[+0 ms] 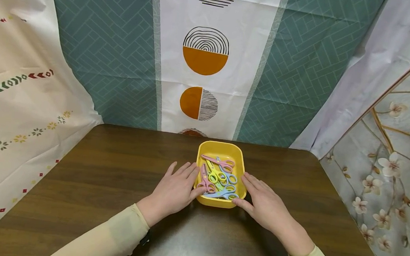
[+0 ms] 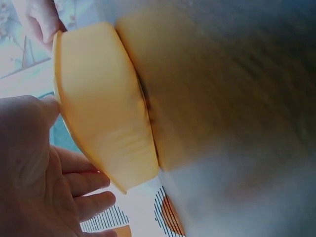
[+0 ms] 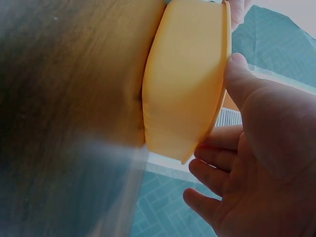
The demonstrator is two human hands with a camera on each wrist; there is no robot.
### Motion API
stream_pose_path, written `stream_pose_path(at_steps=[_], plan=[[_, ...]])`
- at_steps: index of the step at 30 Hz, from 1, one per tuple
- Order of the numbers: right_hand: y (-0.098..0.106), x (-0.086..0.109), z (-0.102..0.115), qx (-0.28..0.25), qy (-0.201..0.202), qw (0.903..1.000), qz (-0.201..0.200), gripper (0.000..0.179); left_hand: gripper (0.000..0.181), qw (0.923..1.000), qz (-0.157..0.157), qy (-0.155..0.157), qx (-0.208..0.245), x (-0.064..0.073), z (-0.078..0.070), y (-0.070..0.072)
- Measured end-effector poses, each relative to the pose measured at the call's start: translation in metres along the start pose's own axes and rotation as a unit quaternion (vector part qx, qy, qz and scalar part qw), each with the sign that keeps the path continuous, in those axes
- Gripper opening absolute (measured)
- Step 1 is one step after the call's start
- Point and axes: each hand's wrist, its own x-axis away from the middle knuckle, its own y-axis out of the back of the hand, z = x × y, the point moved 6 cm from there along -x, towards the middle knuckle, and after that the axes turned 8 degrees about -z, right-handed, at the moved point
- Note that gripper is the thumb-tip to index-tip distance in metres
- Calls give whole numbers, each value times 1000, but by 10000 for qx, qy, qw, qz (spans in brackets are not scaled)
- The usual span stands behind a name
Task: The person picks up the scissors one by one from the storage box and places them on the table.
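**Yellow plastic tray of children's scissors, bracketed by two hands**

Head view: One rounded-rectangular yellow tray (image 1: pixel 217 203), on a dark wood-grain counter (image 1: pixel 131 158), long axis running away from the person. Contents: pink scissors (image 1: pixel 204 178), yellow scissors (image 1: pixel 214 170), blue scissors (image 1: pixel 217 194) and others overlapping, count uncertain. Left hand (image 1: pixel 172 191) at the left side, right hand (image 1: pixel 271 206) at the right; neither clearly nearer. Each set of fingers extended along a long side, thumb apart at a near corner. Counter's far edge just behind the tray, patterned cloth backdrop (image 1: pixel 124 59) beyond; counter extends well to both sides and toward the person.

Left wrist view: Tray's near wall shown side-on, its base appearing to meet the counter. Left thumb touches the rim; remaining fingers slightly apart from one another, some touching the side, none wrapped around it.

Right wrist view: Matching arrangement from the opposite side. Right thumb on the rim, fingers loosely bent and apart, upper ones against the tray. Scissors hidden behind the wall.
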Motion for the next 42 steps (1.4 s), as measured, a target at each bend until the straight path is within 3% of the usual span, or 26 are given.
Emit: stream_pose_path(at_steps=[6, 15, 19, 25, 34, 42], plan=[[1, 0, 0, -20, -32, 10000, 89, 89, 81, 10000, 58, -19, 6, -3, -1, -1], [3, 1, 2, 38, 25, 10000, 33, 87, 66, 9945, -759, -659, 290, -12, -15, 8], [4, 0, 4, 43, 43, 10000, 30, 87, 52, 9918, -885, -891, 258, -19, -23, 8], [7, -1, 7, 131, 122, 9998, 23, 85, 49, 9925, -701, -997, -53, -31, -33, 4], [8, -3, 6, 136, 22, 9995, 291, 85, 43, 9963, -13, -804, -300, -49, -39, -6], [8, -6, 6, 107, 80, 9995, 272, 85, 35, 9954, 5, -811, -506, -60, -38, -13]])
